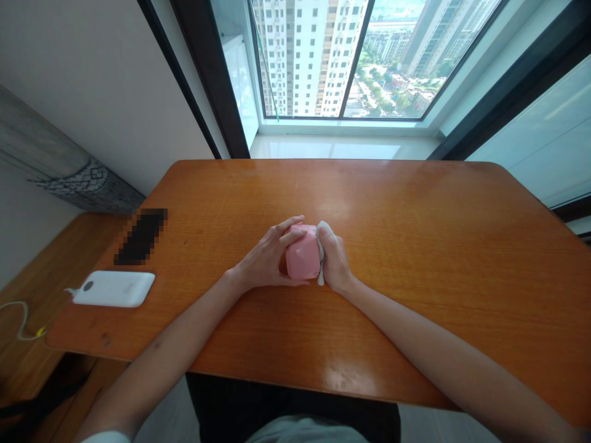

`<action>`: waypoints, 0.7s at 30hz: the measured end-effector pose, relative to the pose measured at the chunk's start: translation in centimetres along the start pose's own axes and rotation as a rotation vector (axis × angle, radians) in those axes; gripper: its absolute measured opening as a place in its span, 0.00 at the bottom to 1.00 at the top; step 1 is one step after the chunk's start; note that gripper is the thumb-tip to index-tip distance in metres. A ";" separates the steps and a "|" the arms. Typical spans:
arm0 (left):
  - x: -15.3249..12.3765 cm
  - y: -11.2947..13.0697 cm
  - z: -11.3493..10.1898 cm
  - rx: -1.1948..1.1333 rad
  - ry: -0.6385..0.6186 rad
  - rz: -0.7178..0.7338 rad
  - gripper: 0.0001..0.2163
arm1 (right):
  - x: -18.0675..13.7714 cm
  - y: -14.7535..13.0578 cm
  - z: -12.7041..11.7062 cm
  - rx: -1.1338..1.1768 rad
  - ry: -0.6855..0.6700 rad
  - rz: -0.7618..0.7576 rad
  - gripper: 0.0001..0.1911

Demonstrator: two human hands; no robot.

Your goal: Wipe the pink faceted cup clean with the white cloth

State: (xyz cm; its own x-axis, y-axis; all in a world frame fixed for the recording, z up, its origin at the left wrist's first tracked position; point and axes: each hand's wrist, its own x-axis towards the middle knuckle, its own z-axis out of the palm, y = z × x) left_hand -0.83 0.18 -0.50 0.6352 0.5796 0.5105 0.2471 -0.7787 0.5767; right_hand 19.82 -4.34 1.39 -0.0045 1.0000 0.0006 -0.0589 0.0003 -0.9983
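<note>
A small pink rounded object (302, 257) rests on the orange wooden table (415, 258) near its middle. My left hand (268, 257) wraps round its left side, fingers curled over the top. My right hand (335, 261) presses a white cloth or wipe (321, 246) against the pink object's right side, fingers closed on it. Both forearms reach in from the near edge.
A white power bank (114, 288) with a cable lies at the table's left edge, a dark blurred-out flat item (141, 236) just behind it. A lower wooden surface (28, 332) adjoins on the left. Large windows (351, 55) stand beyond the far edge.
</note>
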 end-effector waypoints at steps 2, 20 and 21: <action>0.2 0.3 -0.1 -0.014 0.031 0.000 0.55 | -0.1 0.1 -0.1 -0.014 -0.006 -0.014 0.38; 0.2 0.3 -0.1 -0.016 0.045 0.021 0.54 | -0.1 0.6 -0.2 -0.036 -0.007 -0.071 0.37; 0.2 0.4 -0.1 -0.079 0.045 -0.019 0.54 | -0.2 0.6 -0.3 -0.063 -0.024 -0.100 0.37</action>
State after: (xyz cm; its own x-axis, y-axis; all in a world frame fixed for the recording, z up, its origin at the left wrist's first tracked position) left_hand -0.64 -0.03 -0.13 0.5969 0.6055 0.5264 0.1988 -0.7472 0.6342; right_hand 20.11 -4.53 0.73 -0.0253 0.9946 0.1007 0.0025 0.1008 -0.9949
